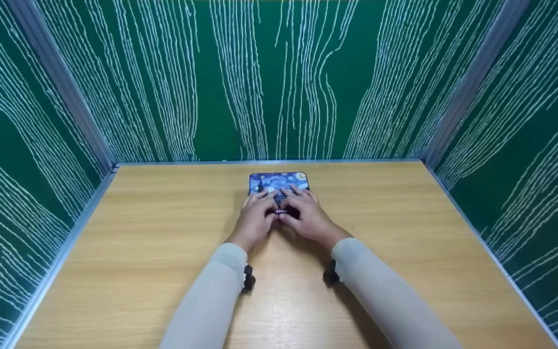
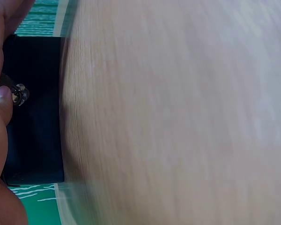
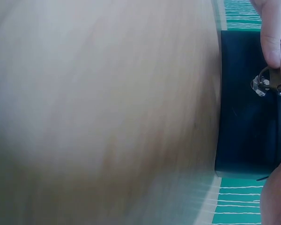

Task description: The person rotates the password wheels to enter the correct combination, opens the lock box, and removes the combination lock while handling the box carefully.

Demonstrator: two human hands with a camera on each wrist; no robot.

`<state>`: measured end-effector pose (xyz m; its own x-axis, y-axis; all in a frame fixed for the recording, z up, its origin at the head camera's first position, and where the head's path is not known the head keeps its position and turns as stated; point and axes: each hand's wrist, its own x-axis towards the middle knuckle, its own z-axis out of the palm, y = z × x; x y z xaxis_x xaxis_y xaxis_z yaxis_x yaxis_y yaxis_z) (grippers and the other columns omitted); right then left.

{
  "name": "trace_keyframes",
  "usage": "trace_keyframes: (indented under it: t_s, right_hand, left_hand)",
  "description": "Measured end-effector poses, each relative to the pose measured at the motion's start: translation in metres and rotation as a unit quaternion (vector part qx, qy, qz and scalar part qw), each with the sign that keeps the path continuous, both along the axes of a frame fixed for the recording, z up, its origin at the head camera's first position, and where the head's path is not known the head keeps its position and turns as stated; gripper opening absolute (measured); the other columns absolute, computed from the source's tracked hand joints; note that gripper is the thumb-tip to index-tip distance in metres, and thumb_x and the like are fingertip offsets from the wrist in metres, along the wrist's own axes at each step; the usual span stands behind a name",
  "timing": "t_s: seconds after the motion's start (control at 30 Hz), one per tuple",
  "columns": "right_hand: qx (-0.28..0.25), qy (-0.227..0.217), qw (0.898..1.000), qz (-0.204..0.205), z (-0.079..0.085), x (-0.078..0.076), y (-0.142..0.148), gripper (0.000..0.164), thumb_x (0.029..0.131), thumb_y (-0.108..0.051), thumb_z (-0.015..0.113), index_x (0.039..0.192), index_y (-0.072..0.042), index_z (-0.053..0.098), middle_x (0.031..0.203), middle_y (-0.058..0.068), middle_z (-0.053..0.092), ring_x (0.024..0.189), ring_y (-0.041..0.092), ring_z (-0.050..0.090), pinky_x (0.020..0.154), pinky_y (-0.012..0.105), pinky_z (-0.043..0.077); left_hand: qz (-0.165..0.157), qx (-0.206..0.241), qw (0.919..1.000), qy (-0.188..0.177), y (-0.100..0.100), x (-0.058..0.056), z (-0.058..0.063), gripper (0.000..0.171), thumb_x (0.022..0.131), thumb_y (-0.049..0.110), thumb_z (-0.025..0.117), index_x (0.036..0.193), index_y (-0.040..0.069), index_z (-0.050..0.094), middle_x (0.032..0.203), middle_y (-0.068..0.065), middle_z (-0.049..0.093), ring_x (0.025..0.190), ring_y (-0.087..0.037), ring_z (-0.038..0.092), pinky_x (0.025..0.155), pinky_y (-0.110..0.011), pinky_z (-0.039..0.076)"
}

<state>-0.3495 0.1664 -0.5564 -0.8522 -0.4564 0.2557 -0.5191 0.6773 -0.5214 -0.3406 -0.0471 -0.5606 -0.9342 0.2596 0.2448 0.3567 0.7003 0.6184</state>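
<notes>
Box (image 1: 279,180) on the tabletop (image 1: 162,242), near the far edge and about midway between the side walls. Lid carries a swirling blue night-sky picture with a yellow disc in the far right corner; front face dark and plain, turned toward the person.

Hands meet at the box's near edge. Left hand (image 1: 255,218) over the near left corner, right hand (image 1: 311,218) over the near right one. Far part of the lid lies beyond the fingertips, uncovered. Fingers of both bent over the lid top; thumbs down at the front, tips close together. Both hands hold the box by this near edge, fingers above, thumbs below.

Metal clasp (image 3: 261,86) at the middle of the front face, between the thumbs. Right wrist view: a ring and a small brownish plate there, thumb tips against the plate. Left wrist view agrees: left thumb on the clasp, the other thumb just beside it. Exact hold on the plate partly cut off by the frame edge; cannot tell more.

Pale sleeves (image 1: 201,300) to both wrists, a dark device (image 1: 248,277) at the inner side of each. Green walls (image 1: 288,97) with wavy white lines stand behind and to both sides; grey posts (image 1: 468,87) at the corners.
</notes>
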Motion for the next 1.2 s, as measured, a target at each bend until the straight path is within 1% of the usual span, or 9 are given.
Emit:
trace_keyframes:
  t_s: [0.13, 0.33, 0.53, 0.77, 0.9, 1.03, 1.2]
  right_hand:
    - [-0.001, 0.001, 1.000, 0.002, -0.0002, 0.0001, 0.0001, 0.022, 0.113, -0.037, 0.072, 0.126, -0.020, 0.072, 0.183, 0.001, 0.044, 0.178, 0.034, 0.025, 0.146, 0.066, 0.008]
    - [-0.007, 0.002, 1.000, 0.004, -0.0007, -0.0003, -0.0001, 0.018, 0.113, -0.036, 0.072, 0.123, -0.020, 0.072, 0.182, 0.001, 0.046, 0.177, 0.035, 0.026, 0.146, 0.067, 0.008]
    - [-0.008, 0.006, 1.000, 0.003, -0.0014, -0.0006, 0.0001, 0.019, 0.113, -0.035, 0.072, 0.123, -0.019, 0.073, 0.181, 0.002, 0.047, 0.177, 0.035, 0.026, 0.145, 0.067, 0.009]
    - [0.000, 0.014, 1.000, 0.001, -0.0036, -0.0024, -0.0004, 0.020, 0.114, -0.037, 0.071, 0.123, -0.020, 0.074, 0.180, 0.002, 0.049, 0.177, 0.035, 0.029, 0.146, 0.066, 0.010]
    - [-0.002, 0.013, 1.000, 0.001, -0.0034, -0.0021, -0.0003, 0.022, 0.113, -0.038, 0.071, 0.125, -0.019, 0.074, 0.180, 0.003, 0.049, 0.176, 0.036, 0.028, 0.146, 0.067, 0.009]
    - [0.001, 0.016, 1.000, 0.002, -0.0030, -0.0020, -0.0003, 0.023, 0.112, -0.037, 0.073, 0.126, -0.019, 0.073, 0.181, 0.004, 0.048, 0.176, 0.037, 0.029, 0.145, 0.068, 0.010]
    - [-0.012, 0.017, 1.000, 0.010, -0.0027, -0.0026, 0.0000, 0.020, 0.111, -0.034, 0.074, 0.124, -0.019, 0.072, 0.180, 0.004, 0.049, 0.176, 0.039, 0.029, 0.144, 0.070, 0.010]
  left_hand:
    - [0.001, 0.000, 1.0000, -0.002, 0.0000, 0.0004, 0.0006, 0.006, 0.106, 0.017, 0.079, 0.106, 0.022, 0.074, 0.177, 0.012, 0.051, 0.174, -0.032, 0.033, 0.145, -0.064, 0.018]
    - [0.001, 0.000, 1.0000, -0.005, -0.0003, 0.0010, 0.0009, 0.005, 0.107, 0.017, 0.078, 0.107, 0.021, 0.075, 0.177, 0.012, 0.050, 0.174, -0.030, 0.033, 0.146, -0.061, 0.017]
    - [-0.001, -0.003, 1.0000, 0.000, -0.0002, 0.0013, 0.0010, 0.008, 0.106, 0.014, 0.077, 0.106, 0.022, 0.073, 0.177, 0.011, 0.051, 0.174, -0.030, 0.035, 0.145, -0.064, 0.018]
    - [-0.014, -0.006, 0.9996, 0.022, 0.0006, 0.0038, 0.0052, 0.005, 0.106, 0.015, 0.078, 0.105, 0.017, 0.074, 0.175, 0.003, 0.055, 0.171, -0.027, 0.041, 0.147, -0.056, 0.016]
    - [-0.012, -0.003, 0.9998, 0.018, 0.0011, 0.0036, 0.0049, 0.005, 0.106, 0.014, 0.078, 0.105, 0.018, 0.074, 0.175, 0.004, 0.055, 0.171, -0.027, 0.041, 0.147, -0.056, 0.015]
    - [-0.012, -0.003, 0.9997, 0.021, 0.0010, 0.0022, 0.0038, 0.005, 0.106, 0.014, 0.078, 0.105, 0.017, 0.075, 0.175, 0.003, 0.055, 0.171, -0.028, 0.042, 0.147, -0.057, 0.016]
    - [-0.006, -0.005, 0.9999, 0.012, 0.0008, 0.0019, 0.0034, 0.004, 0.107, 0.015, 0.077, 0.106, 0.018, 0.074, 0.175, 0.005, 0.054, 0.172, -0.027, 0.040, 0.146, -0.058, 0.017]
